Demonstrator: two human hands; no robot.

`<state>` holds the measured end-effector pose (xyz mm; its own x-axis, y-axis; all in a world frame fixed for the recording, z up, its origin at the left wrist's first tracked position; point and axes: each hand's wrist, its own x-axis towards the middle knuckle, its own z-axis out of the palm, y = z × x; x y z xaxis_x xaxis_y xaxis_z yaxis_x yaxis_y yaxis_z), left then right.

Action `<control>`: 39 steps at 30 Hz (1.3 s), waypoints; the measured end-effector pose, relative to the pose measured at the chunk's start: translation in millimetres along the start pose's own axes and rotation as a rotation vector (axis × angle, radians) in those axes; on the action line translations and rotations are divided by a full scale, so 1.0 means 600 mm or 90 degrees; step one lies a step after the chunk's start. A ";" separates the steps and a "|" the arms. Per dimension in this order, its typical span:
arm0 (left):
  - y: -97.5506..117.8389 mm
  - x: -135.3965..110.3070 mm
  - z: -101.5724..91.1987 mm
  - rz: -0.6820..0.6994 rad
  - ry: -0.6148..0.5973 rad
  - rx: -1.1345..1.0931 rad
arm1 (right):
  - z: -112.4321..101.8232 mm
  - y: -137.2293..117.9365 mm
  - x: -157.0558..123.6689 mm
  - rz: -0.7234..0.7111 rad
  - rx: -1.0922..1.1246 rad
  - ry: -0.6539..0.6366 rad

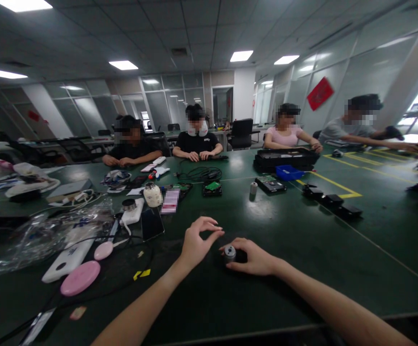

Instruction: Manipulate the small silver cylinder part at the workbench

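We have the small metal cylinder [230,253] upright low over the green tabletop [288,298], our right hand [257,257] curled round its sides between thumb and fingers. Our left hand [196,244] hovers just beside it, fingertips nearly pinched, any tiny thing between them impossible to tell. We judge the cylinder stiff, dense and slightly slippery, best gripped round its sides, clear of the holed top.

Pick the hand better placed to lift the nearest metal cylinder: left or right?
Right, most likely: the right hand already has its thumb and fingers around the metal cylinder. The left hand is close by but apart from it, holding nothing visible.
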<state>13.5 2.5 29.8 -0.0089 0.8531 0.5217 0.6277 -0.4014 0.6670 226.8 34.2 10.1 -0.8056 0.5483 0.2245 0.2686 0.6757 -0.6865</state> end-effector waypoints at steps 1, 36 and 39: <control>-0.013 0.008 -0.006 -0.016 0.025 0.022 | -0.001 -0.001 0.000 -0.003 -0.001 -0.003; 0.036 -0.030 0.014 0.036 -0.145 -0.147 | 0.008 0.013 -0.003 -0.048 -0.189 0.051; 0.035 -0.029 0.014 0.049 -0.139 -0.129 | 0.010 0.016 -0.004 -0.054 -0.188 0.058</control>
<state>33.4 -18.1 30.2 0.2140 0.8598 0.4636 0.4510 -0.5080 0.7339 228.5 36.6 -1.2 -0.7850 0.5165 0.3420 0.3549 0.8275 -0.4350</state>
